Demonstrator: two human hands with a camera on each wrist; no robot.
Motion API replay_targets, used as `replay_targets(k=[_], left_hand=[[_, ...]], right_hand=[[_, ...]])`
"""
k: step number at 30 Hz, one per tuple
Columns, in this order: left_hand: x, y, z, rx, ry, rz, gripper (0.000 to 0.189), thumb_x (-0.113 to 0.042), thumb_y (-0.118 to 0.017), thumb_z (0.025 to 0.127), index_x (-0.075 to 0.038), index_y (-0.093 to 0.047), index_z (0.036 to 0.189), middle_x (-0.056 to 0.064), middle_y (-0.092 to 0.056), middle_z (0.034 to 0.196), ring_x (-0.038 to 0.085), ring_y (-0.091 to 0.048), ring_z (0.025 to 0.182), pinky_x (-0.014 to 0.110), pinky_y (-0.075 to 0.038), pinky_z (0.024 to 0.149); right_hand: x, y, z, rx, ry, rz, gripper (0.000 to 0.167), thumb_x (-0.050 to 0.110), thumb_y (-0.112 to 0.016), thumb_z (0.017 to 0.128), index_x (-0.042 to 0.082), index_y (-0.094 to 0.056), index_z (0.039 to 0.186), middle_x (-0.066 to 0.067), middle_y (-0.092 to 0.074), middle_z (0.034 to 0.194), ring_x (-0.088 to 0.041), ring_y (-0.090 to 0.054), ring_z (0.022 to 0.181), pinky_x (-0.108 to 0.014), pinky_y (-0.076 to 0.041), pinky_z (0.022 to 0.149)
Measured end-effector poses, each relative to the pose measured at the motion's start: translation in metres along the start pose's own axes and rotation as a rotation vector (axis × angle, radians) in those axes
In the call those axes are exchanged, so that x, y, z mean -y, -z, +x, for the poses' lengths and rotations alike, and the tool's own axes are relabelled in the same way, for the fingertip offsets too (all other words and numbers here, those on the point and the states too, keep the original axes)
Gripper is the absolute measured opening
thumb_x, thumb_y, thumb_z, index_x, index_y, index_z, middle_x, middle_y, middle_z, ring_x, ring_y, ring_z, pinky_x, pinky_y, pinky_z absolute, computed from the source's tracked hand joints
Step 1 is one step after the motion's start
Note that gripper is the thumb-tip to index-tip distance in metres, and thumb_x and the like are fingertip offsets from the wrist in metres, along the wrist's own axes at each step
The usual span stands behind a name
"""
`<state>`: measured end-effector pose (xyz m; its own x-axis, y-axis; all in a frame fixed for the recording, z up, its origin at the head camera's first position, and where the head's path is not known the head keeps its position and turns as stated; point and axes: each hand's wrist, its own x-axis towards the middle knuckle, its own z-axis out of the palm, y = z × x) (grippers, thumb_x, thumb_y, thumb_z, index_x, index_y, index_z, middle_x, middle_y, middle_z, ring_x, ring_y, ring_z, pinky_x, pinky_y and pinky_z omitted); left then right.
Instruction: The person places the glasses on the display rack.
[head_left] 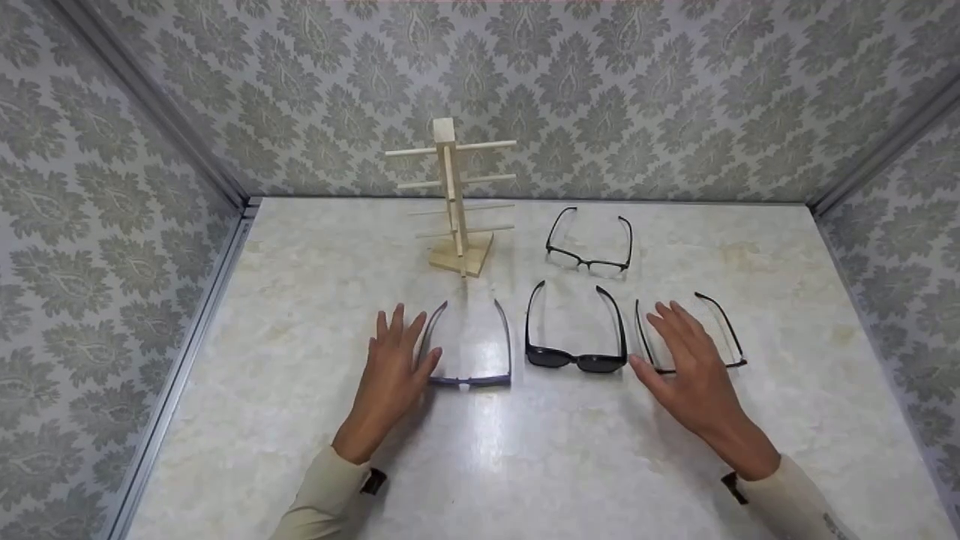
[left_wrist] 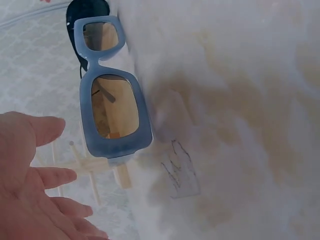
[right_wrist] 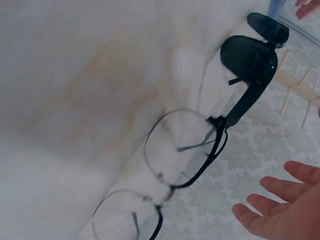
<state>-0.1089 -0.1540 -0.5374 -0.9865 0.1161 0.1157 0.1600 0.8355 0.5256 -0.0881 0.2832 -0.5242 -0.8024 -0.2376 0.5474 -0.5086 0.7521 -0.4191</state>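
Blue-framed sunglasses [left_wrist: 117, 142] with amber lenses lie unfolded on the table, temples pointing away from me. My left hand [head_left: 394, 371] is at their left side, fingers spread and holding nothing; whether it touches the temple I cannot tell. Black sunglasses [head_left: 576, 360] with dark lenses lie to their right. Farther right are half-rim glasses [right_wrist: 215, 150] with a black upper rim and clear round lenses. Over these hovers my right hand [head_left: 694, 375], its fingers extended and grasping nothing, hiding part of the frame in the head view. Behind lies another dark-framed pair of glasses [head_left: 589, 262].
A wooden display stand [head_left: 454, 202] with several thin crossbars stands near the back of the table [head_left: 300, 262]. Patterned wall panels [head_left: 487, 90] enclose the table at the back and both sides.
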Motion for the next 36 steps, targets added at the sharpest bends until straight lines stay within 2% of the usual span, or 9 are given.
replay_targets(k=[4, 7, 9, 11, 17, 29, 36], left_hand=[[0.003, 0.002, -0.004, 0.002, 0.045, -0.099, 0.056, -0.026, -0.072, 0.109, 0.002, -0.059, 0.156, 0.033, -0.036, 0.171, 0.057, -0.026, 0.161, 0.077, -0.028, 0.125], [0.005, 0.003, -0.007, -0.019, 0.059, -0.144, 0.053, -0.024, -0.073, 0.109, 0.001, -0.062, 0.154, 0.03, -0.041, 0.17, 0.052, -0.034, 0.159, 0.071, -0.033, 0.125], [0.006, 0.002, -0.009, -0.039, 0.059, -0.165, 0.051, -0.023, -0.074, 0.108, 0.001, -0.063, 0.152, 0.029, -0.044, 0.168, 0.05, -0.04, 0.157, 0.067, -0.038, 0.124], [0.008, 0.003, -0.01, -0.06, 0.05, -0.177, 0.05, -0.021, -0.075, 0.107, 0.002, -0.064, 0.15, 0.03, -0.048, 0.165, 0.049, -0.046, 0.153, 0.065, -0.042, 0.122], [0.011, 0.003, -0.013, -0.099, 0.033, -0.211, 0.047, -0.017, -0.078, 0.105, 0.004, -0.067, 0.146, 0.031, -0.052, 0.161, 0.047, -0.055, 0.146, 0.062, -0.047, 0.119], [0.019, 0.001, -0.014, -0.146, 0.006, -0.276, 0.042, -0.011, -0.078, 0.104, 0.004, -0.07, 0.142, 0.032, -0.057, 0.156, 0.048, -0.056, 0.146, 0.063, -0.045, 0.121], [0.017, 0.001, -0.016, -0.143, 0.027, -0.317, 0.04, -0.011, -0.078, 0.104, 0.003, -0.071, 0.141, 0.029, -0.059, 0.155, 0.046, -0.056, 0.146, 0.061, -0.044, 0.123]], right_hand=[[0.011, -0.009, 0.002, -0.031, 0.04, 0.056, 0.063, 0.008, -0.093, 0.088, -0.002, -0.068, 0.145, -0.021, -0.064, 0.151, -0.044, -0.054, 0.146, -0.057, -0.047, 0.113], [0.019, -0.015, 0.004, -0.04, 0.068, 0.081, 0.062, 0.007, -0.093, 0.087, 0.0, -0.069, 0.144, -0.02, -0.067, 0.148, -0.041, -0.057, 0.143, -0.043, -0.045, 0.116], [0.023, -0.019, 0.005, -0.035, 0.082, 0.095, 0.06, 0.007, -0.093, 0.088, 0.0, -0.07, 0.143, -0.019, -0.067, 0.146, -0.041, -0.058, 0.142, -0.038, -0.044, 0.117], [0.026, -0.022, 0.006, -0.022, 0.092, 0.104, 0.058, 0.007, -0.093, 0.089, 0.0, -0.07, 0.142, -0.019, -0.068, 0.145, -0.04, -0.058, 0.141, -0.038, -0.045, 0.117], [0.033, -0.03, 0.008, 0.004, 0.114, 0.12, 0.055, 0.008, -0.092, 0.09, 0.001, -0.071, 0.141, -0.016, -0.068, 0.144, -0.038, -0.06, 0.138, -0.05, -0.05, 0.111], [0.04, -0.048, 0.019, 0.035, 0.137, 0.146, 0.049, 0.013, -0.089, 0.095, 0.0, -0.071, 0.139, -0.016, -0.068, 0.143, -0.037, -0.061, 0.135, -0.049, -0.051, 0.109], [0.049, -0.055, 0.025, 0.04, 0.141, 0.179, 0.049, 0.015, -0.087, 0.096, 0.0, -0.071, 0.14, -0.016, -0.068, 0.143, -0.035, -0.062, 0.134, -0.045, -0.05, 0.111]])
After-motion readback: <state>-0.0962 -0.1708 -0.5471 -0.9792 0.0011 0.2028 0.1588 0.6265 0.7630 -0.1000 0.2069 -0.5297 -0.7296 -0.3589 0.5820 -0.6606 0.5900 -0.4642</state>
